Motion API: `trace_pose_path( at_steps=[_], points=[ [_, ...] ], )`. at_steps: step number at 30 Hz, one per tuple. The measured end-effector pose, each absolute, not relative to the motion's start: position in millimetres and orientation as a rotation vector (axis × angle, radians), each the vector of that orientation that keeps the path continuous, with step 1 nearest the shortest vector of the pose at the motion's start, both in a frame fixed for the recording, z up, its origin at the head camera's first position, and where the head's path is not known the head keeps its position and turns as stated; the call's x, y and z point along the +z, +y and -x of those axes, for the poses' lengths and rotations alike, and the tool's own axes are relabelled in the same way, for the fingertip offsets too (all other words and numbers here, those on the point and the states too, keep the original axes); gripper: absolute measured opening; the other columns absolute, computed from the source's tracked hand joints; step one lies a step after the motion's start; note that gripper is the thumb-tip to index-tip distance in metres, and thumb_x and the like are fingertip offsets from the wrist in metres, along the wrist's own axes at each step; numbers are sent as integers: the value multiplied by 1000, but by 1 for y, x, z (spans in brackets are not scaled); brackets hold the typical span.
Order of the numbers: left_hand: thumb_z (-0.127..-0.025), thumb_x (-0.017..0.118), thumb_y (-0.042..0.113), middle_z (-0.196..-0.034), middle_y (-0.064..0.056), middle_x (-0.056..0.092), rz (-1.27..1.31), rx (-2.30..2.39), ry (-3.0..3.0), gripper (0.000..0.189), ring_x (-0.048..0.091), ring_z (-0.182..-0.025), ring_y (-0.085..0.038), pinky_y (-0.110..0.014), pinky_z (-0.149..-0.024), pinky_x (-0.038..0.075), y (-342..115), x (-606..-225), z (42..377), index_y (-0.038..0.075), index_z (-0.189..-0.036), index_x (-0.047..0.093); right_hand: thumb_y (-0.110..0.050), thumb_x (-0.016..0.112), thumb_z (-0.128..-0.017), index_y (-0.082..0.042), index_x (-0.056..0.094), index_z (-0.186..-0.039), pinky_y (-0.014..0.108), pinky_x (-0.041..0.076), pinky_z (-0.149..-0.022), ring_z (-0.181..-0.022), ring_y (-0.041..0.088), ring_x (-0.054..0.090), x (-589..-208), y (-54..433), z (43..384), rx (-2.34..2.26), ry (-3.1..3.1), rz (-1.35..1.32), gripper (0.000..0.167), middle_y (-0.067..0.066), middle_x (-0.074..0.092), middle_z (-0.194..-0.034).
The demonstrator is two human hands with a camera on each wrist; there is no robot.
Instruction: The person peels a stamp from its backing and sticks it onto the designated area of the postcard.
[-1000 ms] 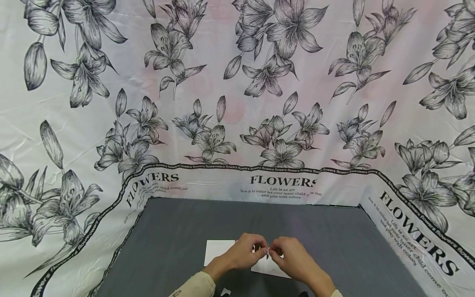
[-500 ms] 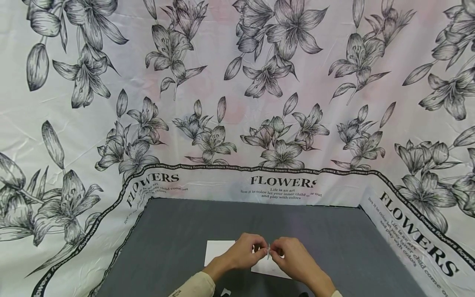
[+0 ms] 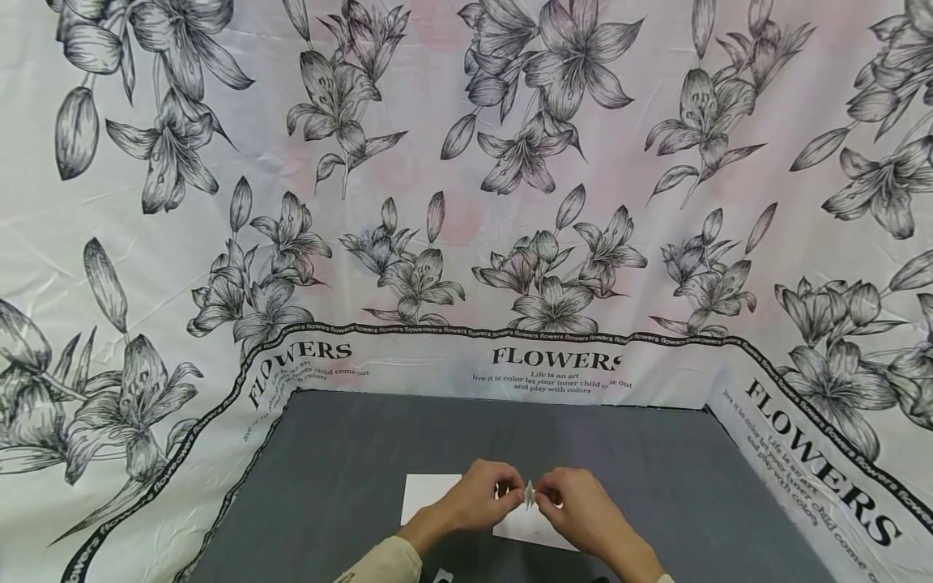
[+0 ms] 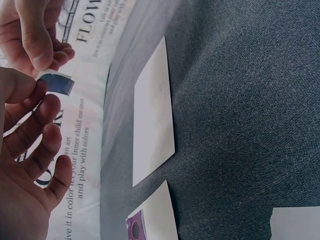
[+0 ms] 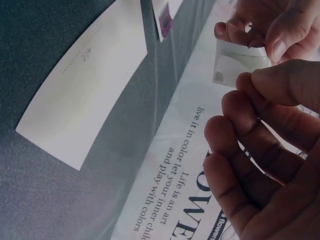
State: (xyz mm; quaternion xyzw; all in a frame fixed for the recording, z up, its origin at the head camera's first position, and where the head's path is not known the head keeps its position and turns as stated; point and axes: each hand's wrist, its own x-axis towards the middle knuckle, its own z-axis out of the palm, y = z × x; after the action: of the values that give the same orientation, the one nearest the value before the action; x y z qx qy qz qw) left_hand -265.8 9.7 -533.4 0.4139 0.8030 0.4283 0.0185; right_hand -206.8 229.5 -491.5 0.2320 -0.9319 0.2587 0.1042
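A small stamp (image 3: 530, 495) with a toothed edge is held up between both hands, above a white card (image 3: 532, 532). My left hand (image 3: 484, 491) pinches one side of it between thumb and forefinger. On the other side, the thumb and forefinger of my right hand (image 3: 576, 504) pinch it too. In the left wrist view the stamp (image 4: 58, 83) shows a dark blue face. Its pale back (image 5: 237, 65) faces the right wrist camera. The remaining fingers of both hands are bent loosely.
A second white card (image 3: 426, 492) lies left of the first, partly behind my left forearm; it bears a purple stamp (image 4: 136, 227). A scrap of white paper (image 3: 442, 576) lies near the front edge. Printed flower cloth (image 3: 554, 368) hangs around the grey table (image 3: 350, 453).
The stamp has turned between the fingers, showing more of its surface to the head camera. My right hand has shifted very slightly right; my left hand stays nearly in place.
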Motion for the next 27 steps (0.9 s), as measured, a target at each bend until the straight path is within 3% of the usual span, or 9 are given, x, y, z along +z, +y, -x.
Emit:
trace_pose_path(
  at_steps=[14, 27],
  points=[
    [-104, 65, 15, -79, 13, 62, -1217, 1365, 2482, 17, 50, -68, 3, -14, -62, 42, 8, -536, 265, 5, -100, 78, -7, 77, -93, -17, 80, -84, 25, 50, -65, -71, -5, 54, -495, 240, 204, 747, -2784, -617, 14, -17, 66, -78],
    [-103, 66, 15, -77, 15, 58, -1170, 1389, 2533, 14, 48, -68, 6, -14, -62, 42, 8, -537, 265, 11, -95, 77, -9, 79, -91, -17, 78, -80, 22, 47, -58, -64, -7, 51, -505, 250, 195, 812, -2802, -611, 13, -17, 65, -73]
  ],
)
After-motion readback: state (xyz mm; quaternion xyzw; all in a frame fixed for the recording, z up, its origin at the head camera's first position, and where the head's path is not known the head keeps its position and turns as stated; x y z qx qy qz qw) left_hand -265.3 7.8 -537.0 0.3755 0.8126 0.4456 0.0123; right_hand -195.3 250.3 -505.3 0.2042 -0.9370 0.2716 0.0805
